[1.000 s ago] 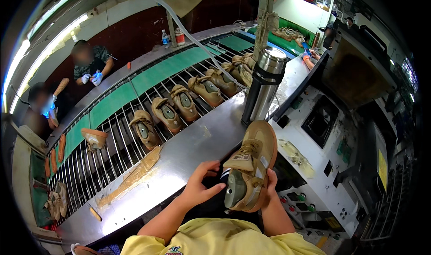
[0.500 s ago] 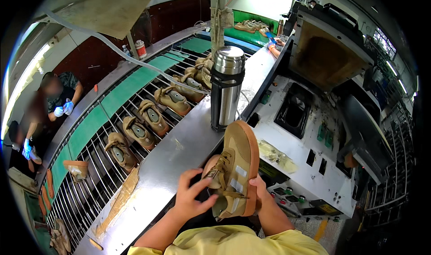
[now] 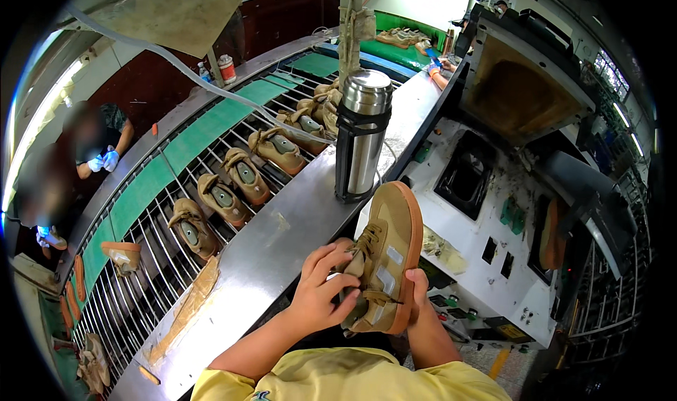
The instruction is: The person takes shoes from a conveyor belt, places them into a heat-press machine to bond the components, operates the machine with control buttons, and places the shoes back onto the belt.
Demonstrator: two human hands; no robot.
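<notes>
Tan shoe (image 3: 384,260) held over steel counter edge (image 3: 282,239), left hand (image 3: 321,292) fingers curled on laces, right hand (image 3: 416,295) clasped under heel, flask (image 3: 363,136) just beyond, shoes on conveyor (image 3: 148,182).

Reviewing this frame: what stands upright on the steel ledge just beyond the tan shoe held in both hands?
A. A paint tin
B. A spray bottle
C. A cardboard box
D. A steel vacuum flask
D: a steel vacuum flask stands upright on the steel ledge, just past the toe of the tan shoe gripped by the left hand and right hand.
</notes>
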